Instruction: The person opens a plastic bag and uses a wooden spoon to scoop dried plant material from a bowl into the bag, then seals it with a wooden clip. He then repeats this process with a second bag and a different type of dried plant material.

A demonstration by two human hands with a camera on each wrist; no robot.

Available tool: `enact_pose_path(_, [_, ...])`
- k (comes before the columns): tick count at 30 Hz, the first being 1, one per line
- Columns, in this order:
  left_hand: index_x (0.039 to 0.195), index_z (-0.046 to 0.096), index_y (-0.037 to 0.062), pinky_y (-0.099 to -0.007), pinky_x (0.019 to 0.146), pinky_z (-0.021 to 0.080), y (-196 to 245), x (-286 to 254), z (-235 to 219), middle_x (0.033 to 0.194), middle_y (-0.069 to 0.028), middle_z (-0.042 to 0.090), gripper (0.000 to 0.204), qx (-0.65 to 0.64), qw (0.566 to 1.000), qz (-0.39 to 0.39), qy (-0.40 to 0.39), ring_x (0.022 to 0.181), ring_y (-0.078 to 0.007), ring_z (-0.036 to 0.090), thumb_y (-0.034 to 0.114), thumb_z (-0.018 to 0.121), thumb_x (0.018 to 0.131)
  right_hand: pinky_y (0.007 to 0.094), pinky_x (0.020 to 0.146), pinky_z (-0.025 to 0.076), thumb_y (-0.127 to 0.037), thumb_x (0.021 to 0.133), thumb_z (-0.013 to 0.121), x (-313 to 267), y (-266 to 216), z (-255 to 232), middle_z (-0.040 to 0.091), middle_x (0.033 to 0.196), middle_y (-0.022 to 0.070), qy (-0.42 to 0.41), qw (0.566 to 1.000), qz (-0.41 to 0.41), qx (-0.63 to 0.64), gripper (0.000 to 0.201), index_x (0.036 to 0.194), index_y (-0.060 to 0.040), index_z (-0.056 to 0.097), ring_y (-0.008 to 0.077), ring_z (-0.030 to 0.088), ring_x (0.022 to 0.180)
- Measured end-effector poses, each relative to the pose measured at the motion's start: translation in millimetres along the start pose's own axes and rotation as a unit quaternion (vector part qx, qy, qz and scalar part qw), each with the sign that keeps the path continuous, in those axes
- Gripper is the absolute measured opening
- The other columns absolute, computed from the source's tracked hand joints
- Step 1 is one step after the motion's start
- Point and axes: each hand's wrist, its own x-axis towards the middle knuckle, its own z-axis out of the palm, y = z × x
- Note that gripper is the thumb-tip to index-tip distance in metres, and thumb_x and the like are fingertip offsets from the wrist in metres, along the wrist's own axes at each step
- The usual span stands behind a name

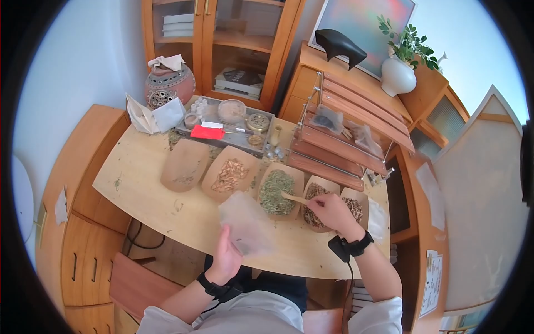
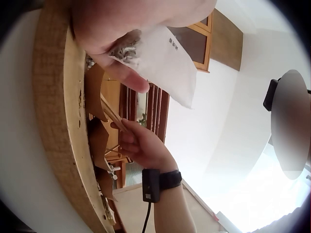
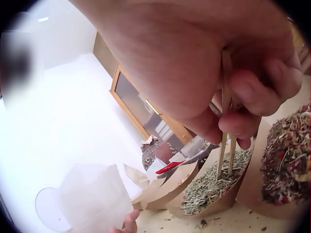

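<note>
My left hand point(image 1: 227, 257) holds a translucent white pouch point(image 1: 245, 222) by its lower end, in front of the trays. Dried bits point(image 2: 127, 51) show through the pouch's bottom corner in the left wrist view. My right hand point(image 1: 332, 212) pinches a pair of wooden tweezers point(image 3: 226, 104). Their two tips stand slightly apart in the dried green herb point(image 3: 206, 191), which fills a brown paper tray point(image 1: 298, 177). Just under the right hand is another paper tray with a dark, mixed dried blend point(image 3: 286, 160).
Left of the herb stand a tray of orange-brown chips point(image 1: 231, 175) and a nearly bare tray point(image 1: 186, 158). Behind them, a grey tray point(image 1: 222, 146) carries jars, tins and a red packet point(image 1: 207, 132). A slatted wooden rack point(image 1: 334, 142) rises at the back right.
</note>
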Motion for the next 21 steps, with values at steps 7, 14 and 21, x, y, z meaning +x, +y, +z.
enact_pose_path(7, [0.145,0.037,0.0071,-0.0438,0.111,0.037,-3.6,2.6,-2.1,0.138,-0.0092,0.052,0.052,0.027,0.999,0.002,0.019,0.129,-0.0235,0.049,0.042,0.036,0.106,0.0448,0.072,0.055,-0.032,0.09,0.062,-1.1,-16.6,12.2,0.07,0.081,0.0187,0.026,0.998,-0.041,-0.031,0.027,0.092,-0.0073,0.074,0.0374,0.068,0.078])
enact_pose_path(14, [0.145,0.037,0.0074,-0.0427,0.112,0.036,2.5,2.1,0.7,0.143,-0.0078,0.049,0.052,0.021,1.0,-0.004,-0.002,0.133,-0.0228,0.046,0.041,0.04,0.105,0.0442,0.069,0.056,-0.027,0.088,0.064,-8.5,-17.8,2.4,0.07,0.078,0.0156,0.101,0.986,-0.065,-0.115,0.019,0.091,-0.0112,0.074,0.0356,0.068,0.076])
enact_pose_path(21, [0.144,0.04,0.0092,-0.0446,0.109,0.038,1.3,0.9,6.7,0.132,-0.0092,0.056,0.052,0.026,0.999,-0.009,0.027,0.126,-0.0239,0.051,0.044,0.034,0.106,0.0454,0.066,0.055,-0.026,0.087,0.063,10.2,-39.8,8.9,0.069,0.077,0.0147,0.136,0.973,-0.152,-0.109,0.018,0.086,-0.0111,0.073,0.0349,0.068,0.074])
